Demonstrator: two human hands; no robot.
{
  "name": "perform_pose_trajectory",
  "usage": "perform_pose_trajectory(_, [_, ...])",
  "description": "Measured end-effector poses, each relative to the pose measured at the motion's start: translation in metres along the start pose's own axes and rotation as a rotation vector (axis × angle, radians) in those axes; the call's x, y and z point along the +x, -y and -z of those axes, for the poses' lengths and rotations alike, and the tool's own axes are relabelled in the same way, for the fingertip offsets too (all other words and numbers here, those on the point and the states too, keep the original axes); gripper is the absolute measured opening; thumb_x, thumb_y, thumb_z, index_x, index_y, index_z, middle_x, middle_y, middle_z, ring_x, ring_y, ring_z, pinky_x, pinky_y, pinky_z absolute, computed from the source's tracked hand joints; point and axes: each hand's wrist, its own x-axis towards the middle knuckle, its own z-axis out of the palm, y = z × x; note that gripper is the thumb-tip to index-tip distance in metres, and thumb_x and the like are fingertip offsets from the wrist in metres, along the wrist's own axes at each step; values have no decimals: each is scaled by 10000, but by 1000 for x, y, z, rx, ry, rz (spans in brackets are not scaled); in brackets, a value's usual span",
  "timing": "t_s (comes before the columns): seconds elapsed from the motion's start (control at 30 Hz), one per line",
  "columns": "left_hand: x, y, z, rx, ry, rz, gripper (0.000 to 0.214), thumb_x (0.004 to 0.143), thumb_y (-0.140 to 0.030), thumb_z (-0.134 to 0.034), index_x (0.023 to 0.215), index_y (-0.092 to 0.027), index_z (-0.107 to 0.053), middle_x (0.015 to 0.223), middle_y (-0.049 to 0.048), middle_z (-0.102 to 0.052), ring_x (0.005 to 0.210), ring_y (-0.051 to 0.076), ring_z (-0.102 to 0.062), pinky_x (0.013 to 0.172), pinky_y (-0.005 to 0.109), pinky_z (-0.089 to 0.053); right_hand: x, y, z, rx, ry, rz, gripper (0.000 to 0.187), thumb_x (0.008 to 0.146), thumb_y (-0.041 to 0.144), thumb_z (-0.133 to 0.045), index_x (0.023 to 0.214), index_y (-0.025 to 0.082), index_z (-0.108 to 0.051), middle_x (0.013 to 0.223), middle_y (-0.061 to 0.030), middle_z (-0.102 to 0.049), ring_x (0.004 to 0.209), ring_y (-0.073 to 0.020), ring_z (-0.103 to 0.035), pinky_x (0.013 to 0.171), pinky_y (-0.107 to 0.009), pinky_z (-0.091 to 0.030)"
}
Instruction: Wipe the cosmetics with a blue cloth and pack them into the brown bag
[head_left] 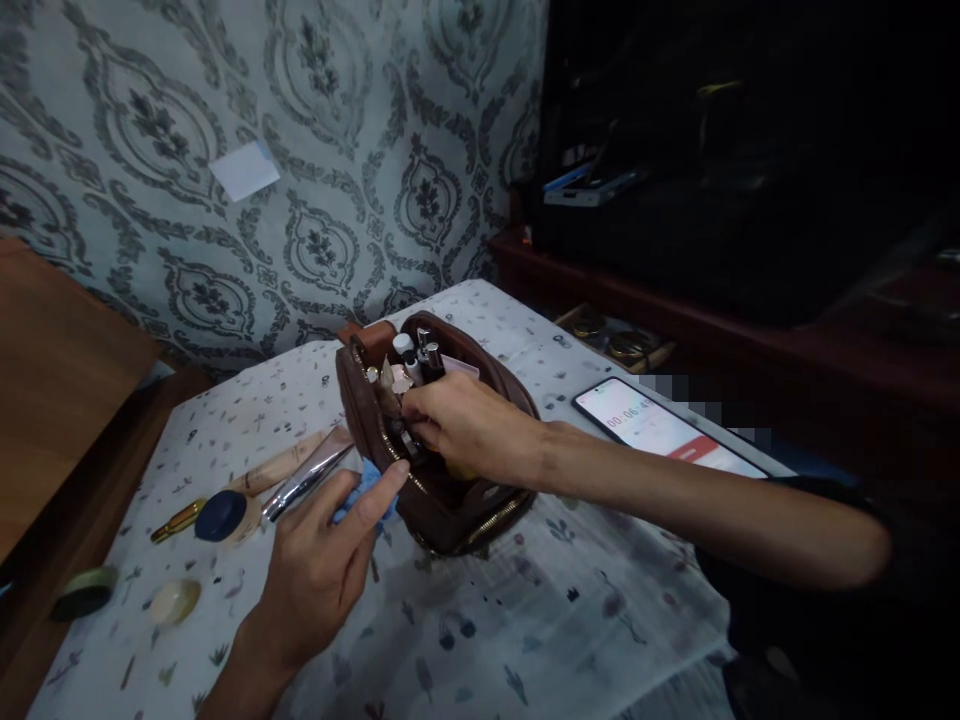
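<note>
Left fingers holding blue cloth, right fingers in brown bag — grip unclear

Home room, patterned wallpaper (grey medallions), printed tablecloth

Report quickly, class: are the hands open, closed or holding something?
Left hand: at the blue cloth; whether it grips cannot be told.
Right hand: inside the brown bag; grip hidden, cannot be told.
</note>
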Motion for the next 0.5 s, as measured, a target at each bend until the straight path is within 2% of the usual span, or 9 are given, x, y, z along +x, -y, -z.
perform_pose_trajectory(0.2, [-1,-1,-1,-6,-3,-3,464,983,-64,-422,1405,-224,-528,885,44,-556,757,152,-577,619,221,-430,5,4,-6,3,24,36,254,919,84,-531,1095,119,-711,1001,-138,-732,926,-244,-689,686,-284,-436])
perform_pose_trajectory(0.4, [-3,0,-4,-7,-8,4,449,980,-65,-405,1383,-207,-542,880,45,-586,753,146,-604,632,212,-456,19,11,-14,-195,54,119,184,855,43,-583,979,94,-710,946,-170,-747,940,-282,-706,746,-321,-504])
perform_pose_trajectory(0.5, [-3,0,-4,-4,-21,8,452,979,-71,-397,1383,-211,-545,876,46,-599,736,144,-619,612,212,-460,22,15,-13,-235,73,112,176,833,21,-608,958,97,-706,931,-169,-747,922,-273,-715,745,-309,-509])
